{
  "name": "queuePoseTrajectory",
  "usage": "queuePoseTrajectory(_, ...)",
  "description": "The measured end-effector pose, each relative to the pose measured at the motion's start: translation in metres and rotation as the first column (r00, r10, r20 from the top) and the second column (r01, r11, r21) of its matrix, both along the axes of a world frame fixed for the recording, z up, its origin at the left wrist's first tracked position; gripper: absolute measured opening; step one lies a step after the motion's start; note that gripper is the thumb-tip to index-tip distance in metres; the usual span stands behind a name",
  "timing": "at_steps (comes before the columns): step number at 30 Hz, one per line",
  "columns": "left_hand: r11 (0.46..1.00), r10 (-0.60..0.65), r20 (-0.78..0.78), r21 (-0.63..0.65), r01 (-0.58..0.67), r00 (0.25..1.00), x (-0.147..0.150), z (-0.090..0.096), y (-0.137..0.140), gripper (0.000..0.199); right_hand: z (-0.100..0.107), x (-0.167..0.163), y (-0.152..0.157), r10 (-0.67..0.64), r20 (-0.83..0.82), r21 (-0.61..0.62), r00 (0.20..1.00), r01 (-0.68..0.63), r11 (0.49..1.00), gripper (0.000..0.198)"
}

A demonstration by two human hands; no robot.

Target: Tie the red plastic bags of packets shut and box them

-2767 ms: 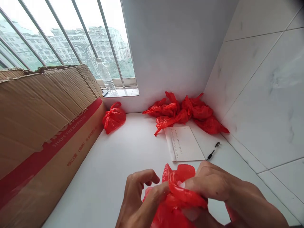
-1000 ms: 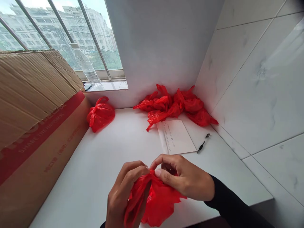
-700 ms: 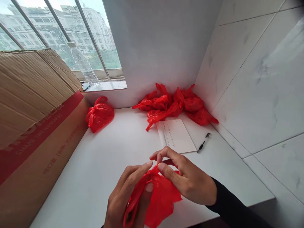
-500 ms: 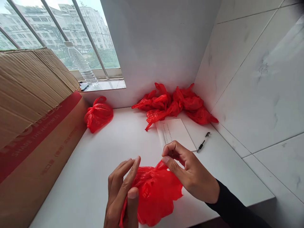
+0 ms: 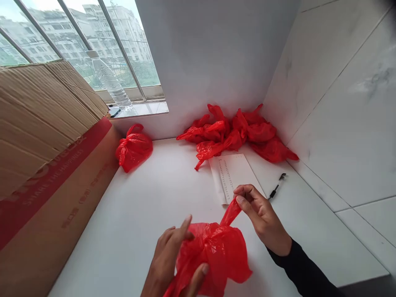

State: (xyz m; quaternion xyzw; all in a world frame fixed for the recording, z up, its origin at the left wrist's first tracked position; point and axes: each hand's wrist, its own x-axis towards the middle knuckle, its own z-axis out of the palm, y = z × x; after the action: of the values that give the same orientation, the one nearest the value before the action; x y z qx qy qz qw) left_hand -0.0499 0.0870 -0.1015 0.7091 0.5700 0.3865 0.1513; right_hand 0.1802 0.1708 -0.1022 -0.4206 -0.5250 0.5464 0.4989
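A red plastic bag (image 5: 221, 251), gathered at a knot-like twist in its middle, lies low in front of me at the table's near side. One strip of it is stretched up and right, its end pinched between the thumb and fingertips of my right hand (image 5: 266, 222). My left hand (image 5: 167, 258) is round the bag's left side, with red film running through the palm. Its index finger and thumb stand apart, while the lower fingers are partly hidden. What the bag contains, if anything, cannot be made out.
A tied red bag (image 5: 134, 148) sits beside a large cardboard box (image 5: 71, 177) on the left. Several red bags (image 5: 238, 132) are heaped against the back wall. A printed notebook (image 5: 239, 173) and a black pen (image 5: 276, 187) lie right of centre. A water bottle (image 5: 111, 82) stands on the windowsill.
My right hand has moved right, drawing the bag's strip out longer. My left thumb and index finger have spread farther apart. The view has shifted slightly.
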Motion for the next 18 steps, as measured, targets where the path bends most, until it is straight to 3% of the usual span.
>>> queuePoseTrajectory(2,0.998,-0.055,-0.028,0.026,0.055,0.998,0.004,-0.006,0.012,0.031,-0.014,-0.001,0.003,-0.035,0.002,-0.015,0.999,0.035,0.999,0.027)
queuePoseTrajectory(4,1.000,0.006,0.026,-0.019,-0.005,1.000,-0.003,-0.009,0.025,0.015,-0.030,-0.001,0.003,-0.088,0.030,-0.028,0.996,0.089,0.996,0.031)
queuePoseTrajectory(8,0.974,0.194,0.126,-0.147,-0.175,0.973,-0.040,0.005,0.073,0.025,-0.057,-0.005,-0.002,-0.168,0.087,-0.061,0.982,0.174,0.983,0.029)
queuePoseTrajectory(13,0.852,0.501,0.073,0.133,-0.506,0.863,-0.102,0.027,0.190,0.038,-0.063,-0.015,-0.001,-0.161,0.153,-0.109,0.975,0.179,0.978,0.032)
queuePoseTrajectory(16,0.803,0.551,0.032,0.252,-0.540,0.834,-0.125,0.024,0.257,0.060,-0.065,-0.020,0.005,-0.188,0.211,-0.097,0.959,0.212,0.972,0.036)
queuePoseTrajectory(18,0.791,0.546,-0.016,0.337,-0.510,0.838,-0.122,0.013,0.286,0.072,-0.069,-0.023,0.008,-0.215,0.231,-0.080,0.949,0.239,0.968,0.039)
